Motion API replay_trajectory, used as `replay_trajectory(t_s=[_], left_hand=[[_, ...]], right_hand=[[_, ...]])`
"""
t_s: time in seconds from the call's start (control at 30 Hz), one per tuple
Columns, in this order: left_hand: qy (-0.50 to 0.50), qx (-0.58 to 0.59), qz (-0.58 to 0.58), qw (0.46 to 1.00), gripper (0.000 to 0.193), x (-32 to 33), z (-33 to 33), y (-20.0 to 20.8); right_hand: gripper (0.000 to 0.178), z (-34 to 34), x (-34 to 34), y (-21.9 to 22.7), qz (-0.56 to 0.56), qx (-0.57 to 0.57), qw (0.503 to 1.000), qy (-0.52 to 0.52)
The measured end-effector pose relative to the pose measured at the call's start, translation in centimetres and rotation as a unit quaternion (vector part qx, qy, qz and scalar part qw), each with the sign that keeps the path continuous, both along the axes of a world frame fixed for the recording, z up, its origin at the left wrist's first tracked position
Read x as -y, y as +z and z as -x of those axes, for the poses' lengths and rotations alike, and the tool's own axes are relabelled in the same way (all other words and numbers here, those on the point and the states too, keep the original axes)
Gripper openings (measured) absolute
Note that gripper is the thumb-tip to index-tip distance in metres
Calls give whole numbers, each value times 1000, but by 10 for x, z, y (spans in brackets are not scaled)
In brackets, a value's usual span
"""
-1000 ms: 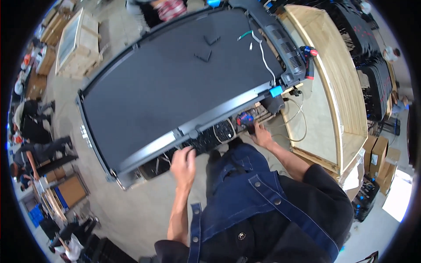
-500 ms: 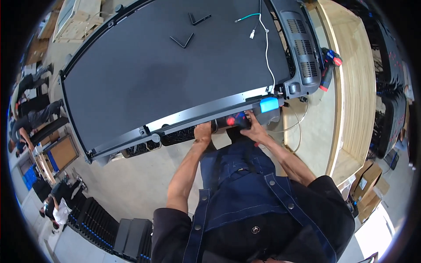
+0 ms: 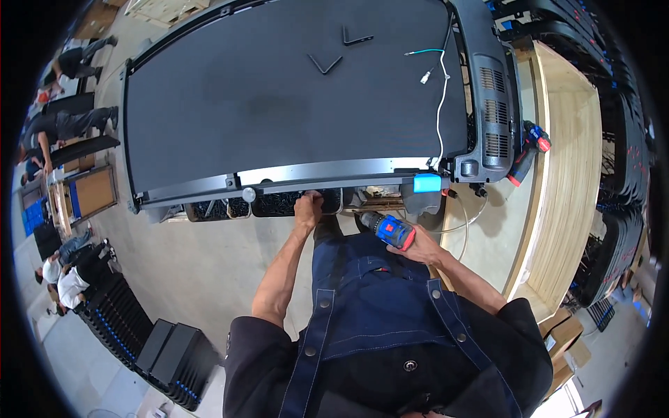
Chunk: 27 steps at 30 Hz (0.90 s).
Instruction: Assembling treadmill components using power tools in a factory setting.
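One drill [image 3: 391, 232], blue, red and black, is at the person's waist, just in front of the apron [image 3: 376, 306] and below the rail's near edge. The right grip [image 3: 421, 247] is clenched round its handle; the chuck points up and to the left. The left grip [image 3: 307, 210] is at the right part of a black bin [image 3: 275, 214], its fingers curled in; I cannot tell whether they pinch anything. The bin contains many small dark pieces, perhaps screws, too fine to make out. To its left is a second bin [image 3: 216, 219] with more small parts.

Above the bins runs a silver rail [image 3: 320, 171], along the near side of a wide black belt [image 3: 230, 118]. A piece of blue tape [image 3: 427, 183] is stuck near the rail's right end. Two black L-shaped keys [image 3: 324, 72] lie near each other on the belt's far half. Right of them lie a white cable [image 3: 439, 115] with a plug and a green wire [image 3: 424, 51].

A grey vented cover [image 3: 491, 90] closes the belt's right end. Between it and a wooden crate [image 3: 575, 111] lies another drill [image 3: 533, 139]. At far left, people work beside dark panels; stacked black parts [image 3: 115, 320] stand at lower left.
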<state>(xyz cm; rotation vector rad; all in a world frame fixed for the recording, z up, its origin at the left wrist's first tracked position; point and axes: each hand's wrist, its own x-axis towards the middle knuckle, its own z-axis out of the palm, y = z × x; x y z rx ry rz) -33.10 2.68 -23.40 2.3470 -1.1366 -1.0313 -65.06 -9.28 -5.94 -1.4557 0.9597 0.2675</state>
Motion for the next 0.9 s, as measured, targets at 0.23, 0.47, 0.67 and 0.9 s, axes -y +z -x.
replay_trajectory(t_s=[0.23, 0.47, 0.67, 0.9], left_hand=[[367, -554, 86, 742, 21, 2, 9, 84], [282, -758, 187, 558, 32, 6, 19, 185], [211, -726, 192, 626, 31, 16, 7, 211], [32, -392, 251, 884, 26, 49, 2, 244]], right_hand=[[42, -25, 17, 62, 36, 31, 999, -21], [41, -46, 32, 96, -75, 224, 967, -96], [39, -54, 41, 119, -138, 232, 953, -136], [45, -49, 38, 131, -110, 213, 961, -142]])
